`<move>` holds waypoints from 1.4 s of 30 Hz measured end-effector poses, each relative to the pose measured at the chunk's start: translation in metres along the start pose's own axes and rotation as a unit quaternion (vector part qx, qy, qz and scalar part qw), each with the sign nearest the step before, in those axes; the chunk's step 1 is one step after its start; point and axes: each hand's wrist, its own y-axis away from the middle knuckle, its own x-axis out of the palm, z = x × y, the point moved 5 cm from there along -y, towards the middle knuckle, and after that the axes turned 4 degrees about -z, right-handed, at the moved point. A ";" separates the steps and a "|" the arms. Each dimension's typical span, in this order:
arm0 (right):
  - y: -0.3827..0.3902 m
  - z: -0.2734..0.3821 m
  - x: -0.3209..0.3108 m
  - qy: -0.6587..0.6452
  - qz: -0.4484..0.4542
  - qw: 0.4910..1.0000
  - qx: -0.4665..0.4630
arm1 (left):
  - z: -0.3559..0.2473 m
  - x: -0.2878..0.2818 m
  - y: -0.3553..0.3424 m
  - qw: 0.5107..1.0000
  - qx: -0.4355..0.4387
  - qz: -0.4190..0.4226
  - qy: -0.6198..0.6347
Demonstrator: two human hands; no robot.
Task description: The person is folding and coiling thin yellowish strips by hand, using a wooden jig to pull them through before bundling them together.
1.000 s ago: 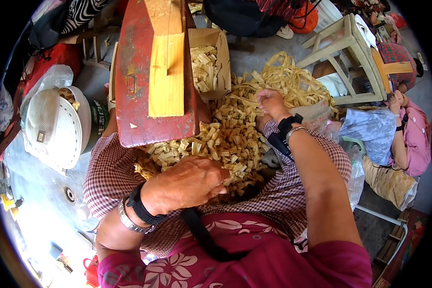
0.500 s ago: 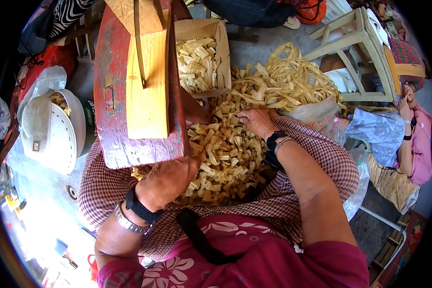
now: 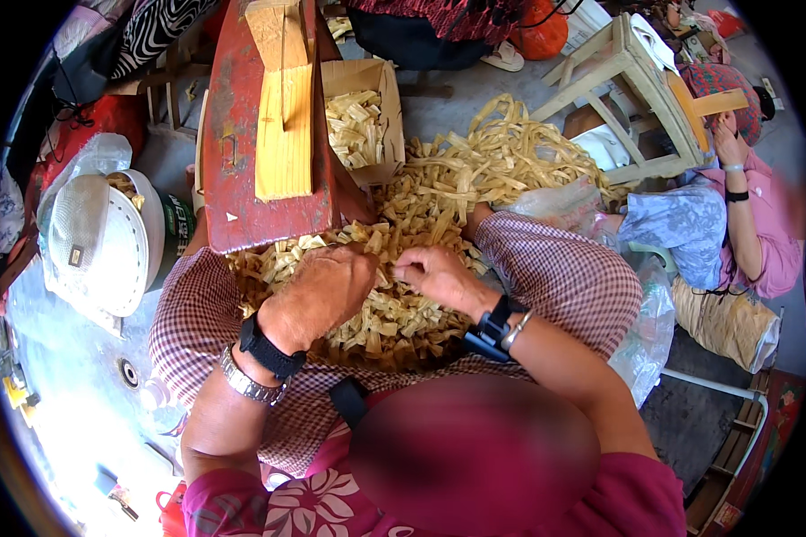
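Observation:
A heap of short, pale yellow dried strip pieces (image 3: 394, 327) lies in front of me between my knees. Over it my left hand (image 3: 322, 291) is closed, with its fingers curled and largely hidden. My right hand (image 3: 439, 277) is beside it, thumb and fingers pinched together near the left fingertips. Whatever either hand holds is too small or covered to make out. Just beyond the left hand is the end of a red wooden bench (image 3: 260, 219). On the bench sits a light wooden block (image 3: 287, 157) with a thin dark line running down it.
Beyond the heap lie long uncut strips (image 3: 501, 161) and a cardboard box (image 3: 390, 116) of short pieces. At left a white mesh-topped hat (image 3: 98, 246) rests on a bucket. A wooden stool (image 3: 622, 94) and another person (image 3: 748, 206) are at right.
My right hand has come back from the far strips to meet the left hand, its fingers now pinched. The left hand stays low by the bench end. The whole view has shifted slightly.

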 end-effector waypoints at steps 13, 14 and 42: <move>0.101 0.079 0.021 -0.090 0.041 0.968 -0.232 | -0.012 0.037 0.028 0.640 -0.297 -0.037 0.707; 0.102 0.076 0.024 -0.091 0.065 0.969 -0.220 | -0.014 0.039 0.028 0.582 -0.302 -0.067 0.752; 0.131 0.059 -0.181 -0.596 -0.292 0.712 -0.231 | -0.067 0.003 0.057 0.783 -0.162 -0.031 0.600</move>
